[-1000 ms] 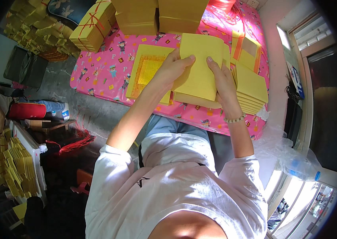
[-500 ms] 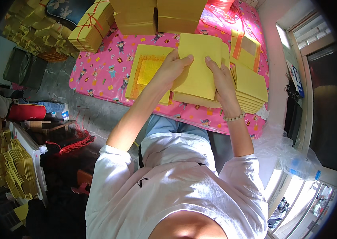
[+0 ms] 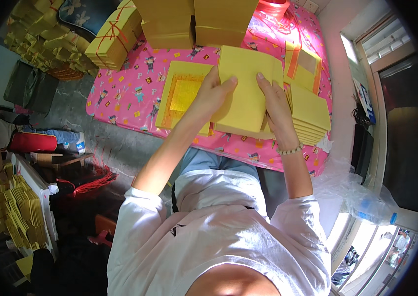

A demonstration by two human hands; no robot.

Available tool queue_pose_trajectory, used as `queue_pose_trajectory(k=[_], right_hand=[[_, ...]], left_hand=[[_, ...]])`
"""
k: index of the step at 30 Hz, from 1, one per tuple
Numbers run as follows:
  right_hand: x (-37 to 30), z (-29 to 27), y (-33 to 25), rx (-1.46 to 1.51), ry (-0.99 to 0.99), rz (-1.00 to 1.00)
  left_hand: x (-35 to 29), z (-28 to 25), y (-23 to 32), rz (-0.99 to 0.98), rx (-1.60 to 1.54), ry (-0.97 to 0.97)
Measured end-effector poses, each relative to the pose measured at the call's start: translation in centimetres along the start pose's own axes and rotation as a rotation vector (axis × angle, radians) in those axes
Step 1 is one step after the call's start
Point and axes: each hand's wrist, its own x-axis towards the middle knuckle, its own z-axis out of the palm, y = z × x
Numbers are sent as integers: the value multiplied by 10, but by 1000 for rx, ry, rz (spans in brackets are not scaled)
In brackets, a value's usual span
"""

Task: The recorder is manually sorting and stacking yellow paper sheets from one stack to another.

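Observation:
A thick block of plain yellow paper sheets [image 3: 246, 93] is between my two hands over the pink table cover. My left hand [image 3: 214, 93] grips its left edge, thumb on the top sheet. Along the right edge my right hand [image 3: 276, 101], above a beaded bracelet, holds it with the thumb near the top face; the fingers beneath are partly hidden. To the left lies yellow paper with an orange-framed golden square [image 3: 183, 96], close to my left wrist. Beside my right hand rests a stepped stack of yellow paper [image 3: 311, 112].
Tall yellow paper stacks [image 3: 221, 24] stand at the far side, with a red-tied bundle [image 3: 112, 39] to their left. A red container [image 3: 274, 7] sits at the back. Another person [image 3: 1, 133] works at far left by yellow bundles [image 3: 23, 209]. Clear plastic [image 3: 367, 197] lies right.
The paper block has shifted slightly toward me and left, its near edge now lower. Both hands stay on its sides. The whole view has moved a little.

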Motion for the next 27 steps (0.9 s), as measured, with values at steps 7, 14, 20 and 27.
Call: queue_pose_trajectory(k=[7,14,20,27], right_hand=[[-14,3,4,-29,-68,-65],[-20,1,1,-86,-72,-199],[-25,12,-4,-81,-45,-309],[-21,11,-5,-80,-18,-314]], left_hand=[[-15,-1,-6,144,33,-9],[-36,2,0,214,-9,-29],[-45,-4,4,210,42,-22],[-51,-11,3,187,42,-28]])
